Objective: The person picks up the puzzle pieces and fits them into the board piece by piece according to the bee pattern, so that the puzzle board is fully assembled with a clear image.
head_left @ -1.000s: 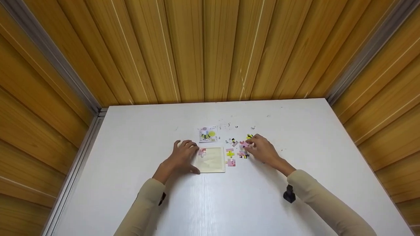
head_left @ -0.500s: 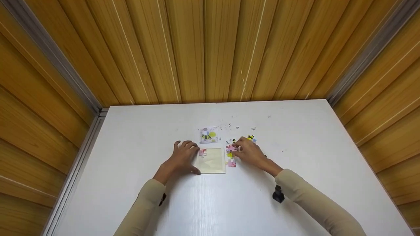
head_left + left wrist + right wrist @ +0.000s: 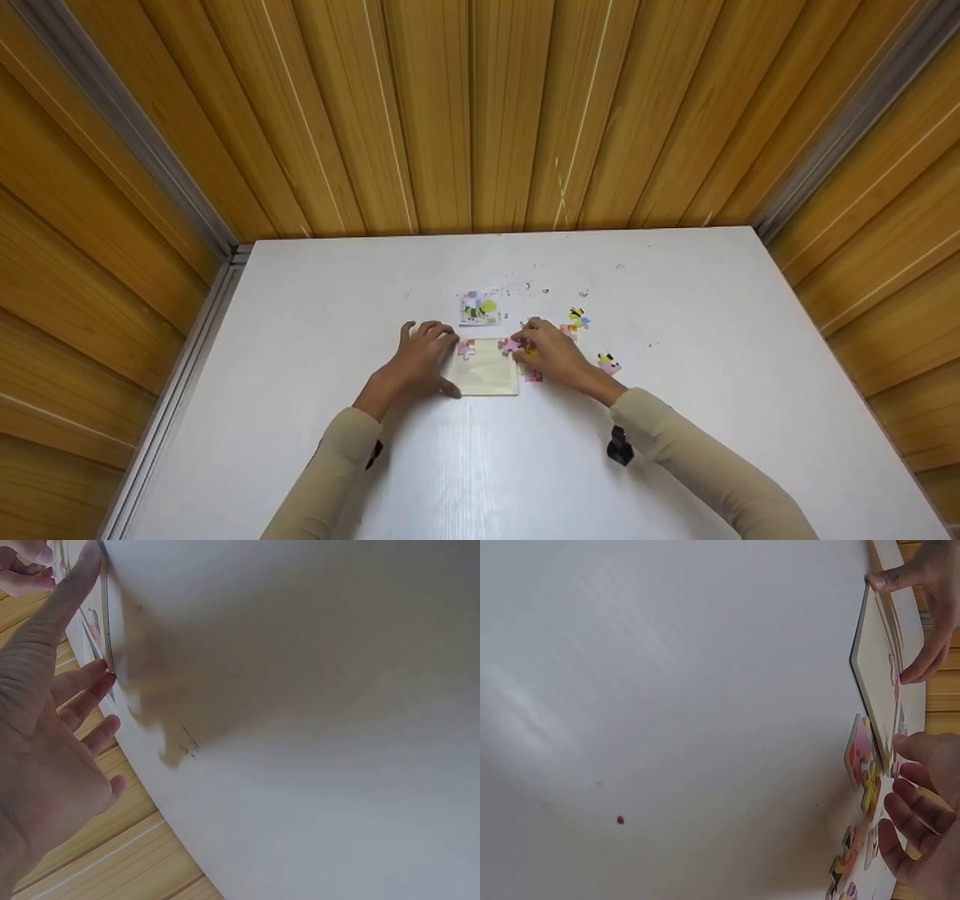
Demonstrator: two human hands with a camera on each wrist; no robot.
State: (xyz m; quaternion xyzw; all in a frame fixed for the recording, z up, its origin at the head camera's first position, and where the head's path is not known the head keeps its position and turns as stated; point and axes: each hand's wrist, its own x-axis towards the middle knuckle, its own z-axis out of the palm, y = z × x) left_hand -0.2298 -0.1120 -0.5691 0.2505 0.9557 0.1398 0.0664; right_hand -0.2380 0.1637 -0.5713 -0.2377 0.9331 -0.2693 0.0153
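A shallow square puzzle tray point(image 3: 487, 375) lies on the white table. My left hand point(image 3: 420, 356) holds its left side, the thumb at the near corner and fingertips at the far one. In the left wrist view the left hand point(image 3: 60, 697) has its thumb stretched along the tray's edge. A pink jigsaw piece point(image 3: 466, 348) sits in the tray's far left corner. Over the far right corner, my right hand point(image 3: 555, 352) pinches another pink jigsaw piece point(image 3: 508, 345) between thumb and fingers. Beside the tray's right edge, a yellow piece point(image 3: 531, 352) is partly covered by that hand.
Behind the tray lies a picture card point(image 3: 480, 307) showing a bee. A pink piece point(image 3: 533, 376) lies right of the tray. Farther right are a yellow-and-black piece point(image 3: 577, 317) and a pink-and-black piece point(image 3: 608, 364). Wood-look panels point(image 3: 495, 112) stand behind the table.
My right hand has moved left from the loose pieces to the tray's far right corner, carrying the pink jigsaw piece. The left hand stays at the tray's left side.
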